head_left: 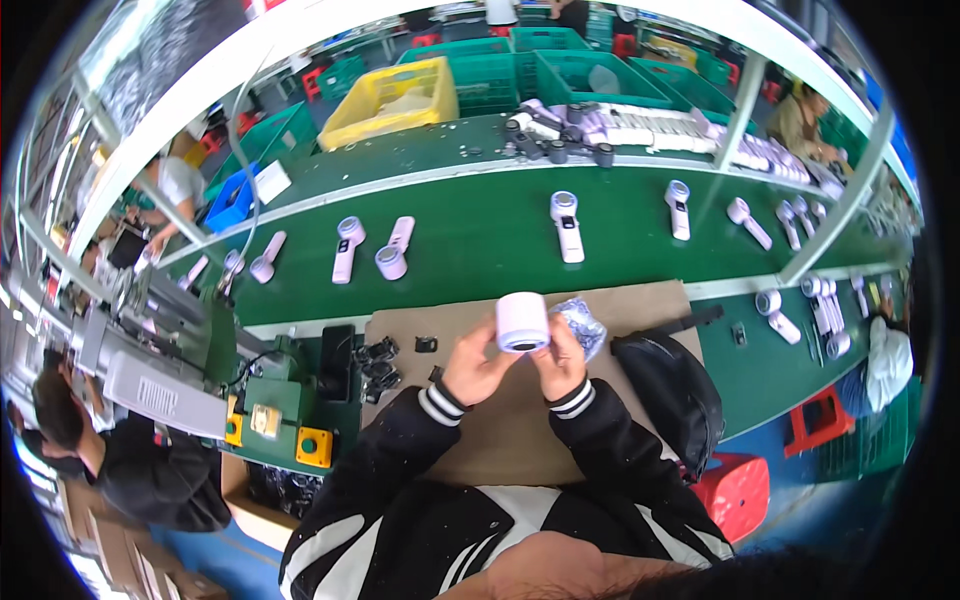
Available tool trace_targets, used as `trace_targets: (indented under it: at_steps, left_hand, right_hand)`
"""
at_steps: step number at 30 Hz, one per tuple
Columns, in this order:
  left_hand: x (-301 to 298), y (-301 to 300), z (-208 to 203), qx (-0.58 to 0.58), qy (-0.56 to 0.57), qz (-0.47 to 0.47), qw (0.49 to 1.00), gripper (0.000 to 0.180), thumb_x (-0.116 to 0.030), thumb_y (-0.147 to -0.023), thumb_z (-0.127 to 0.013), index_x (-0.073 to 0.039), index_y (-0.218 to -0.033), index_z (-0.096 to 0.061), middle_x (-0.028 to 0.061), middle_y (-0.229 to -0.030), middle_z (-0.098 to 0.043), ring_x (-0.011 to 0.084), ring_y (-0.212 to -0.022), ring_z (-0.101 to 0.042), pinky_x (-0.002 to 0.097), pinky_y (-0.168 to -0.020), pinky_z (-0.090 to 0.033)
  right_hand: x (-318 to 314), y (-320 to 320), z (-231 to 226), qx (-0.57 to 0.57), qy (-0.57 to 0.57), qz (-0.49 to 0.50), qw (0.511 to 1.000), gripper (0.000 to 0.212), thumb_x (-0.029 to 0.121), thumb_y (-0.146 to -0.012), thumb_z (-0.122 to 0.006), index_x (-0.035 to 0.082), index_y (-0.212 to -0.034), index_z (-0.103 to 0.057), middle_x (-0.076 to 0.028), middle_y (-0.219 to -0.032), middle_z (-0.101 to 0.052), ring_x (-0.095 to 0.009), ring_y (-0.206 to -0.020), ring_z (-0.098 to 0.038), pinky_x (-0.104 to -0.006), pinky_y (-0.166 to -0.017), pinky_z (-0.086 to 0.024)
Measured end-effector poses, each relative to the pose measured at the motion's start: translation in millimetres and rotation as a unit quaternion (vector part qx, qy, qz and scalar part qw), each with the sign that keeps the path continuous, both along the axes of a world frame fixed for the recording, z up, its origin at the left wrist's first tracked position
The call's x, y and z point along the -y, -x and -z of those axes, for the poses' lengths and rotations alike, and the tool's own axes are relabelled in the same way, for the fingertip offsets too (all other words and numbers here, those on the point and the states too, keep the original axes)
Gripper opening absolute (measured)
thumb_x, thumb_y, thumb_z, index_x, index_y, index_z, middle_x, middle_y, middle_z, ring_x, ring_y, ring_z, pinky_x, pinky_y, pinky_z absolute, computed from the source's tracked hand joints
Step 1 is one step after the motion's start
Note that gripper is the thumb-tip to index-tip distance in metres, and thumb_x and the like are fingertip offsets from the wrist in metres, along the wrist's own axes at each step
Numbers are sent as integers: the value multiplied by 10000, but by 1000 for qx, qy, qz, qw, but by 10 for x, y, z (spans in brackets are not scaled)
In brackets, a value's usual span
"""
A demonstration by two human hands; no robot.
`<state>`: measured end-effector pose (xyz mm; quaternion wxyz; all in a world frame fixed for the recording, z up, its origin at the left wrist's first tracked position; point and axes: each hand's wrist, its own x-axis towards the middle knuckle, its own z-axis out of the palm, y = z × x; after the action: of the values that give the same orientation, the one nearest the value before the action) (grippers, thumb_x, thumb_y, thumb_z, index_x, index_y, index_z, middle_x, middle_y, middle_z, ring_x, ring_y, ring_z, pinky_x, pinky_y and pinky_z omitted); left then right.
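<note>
Angled up from seven and five o'clock on two black sleeves (372, 455), with white-striped cuffs (438, 406) at the wrists and elbows bent. Raised above the brown mat (520, 430) and drawn close together, with the left hand (474, 366) between seven and eight o'clock of the pale pink device (522, 316) and the right hand (560, 368) between four and five.

Unable to make out any writing on the device, or on the white sheet (272, 181) off at ten o'clock beside the blue bin (232, 205): too small.

Pinching the device between both hands, with left thumb and fingers pressed to its lower left and right thumb to its lower right. Cannot tell how far the right fingers wrap behind. Held with its dark oval patch toward six o'clock, between the thumbs. Set just beside a crumpled blue-patterned wrapper (584, 322) at three o'clock, past the right fingers; cannot tell whether touching. Flanked by small black parts (378, 370) near nine o'clock and a black bag (680, 390) at four.
</note>
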<state>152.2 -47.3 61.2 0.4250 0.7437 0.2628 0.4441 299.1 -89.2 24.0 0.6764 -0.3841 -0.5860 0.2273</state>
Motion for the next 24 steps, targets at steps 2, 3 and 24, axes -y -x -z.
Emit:
trace_targets:
  at_steps: [2, 3, 24]
  left_hand:
    - [-82, -118, -1, 3, -45, 7, 999, 292, -52, -833, -630, 16, -1112, -576, 103, -926, -650, 216, -775, -629, 297, -717, -494]
    - [-170, -174, 33, -11, -62, 7, 998, 252, -54, -840, -620, 19, -1078, -579, 107, -918, -643, 222, -769, -624, 301, -705, -490]
    - [-2657, 429, 406, -614, -236, -295, 693, 472, -438, -781, -599, -79, -1086, -571, 174, -1117, -591, 351, -961, -561, 463, -817, -427]
  right_hand:
    - [-52, -33, -3, -20, 12, 2, 1000, 206, 21, -845, -561, -11, -1048, -580, -84, -874, -503, -193, -750, -487, -280, -703, -403]
    - [-97, -49, -16, -44, 23, 23, 998, 203, 24, -838, -568, -5, -1037, -587, -85, -877, -507, -197, -758, -492, -286, -708, -408]
    - [-113, -613, 386, 406, 253, 194, 856, 111, 132, -707, -659, 164, -795, -598, -2, -856, -588, -254, -844, -545, -370, -776, -402]
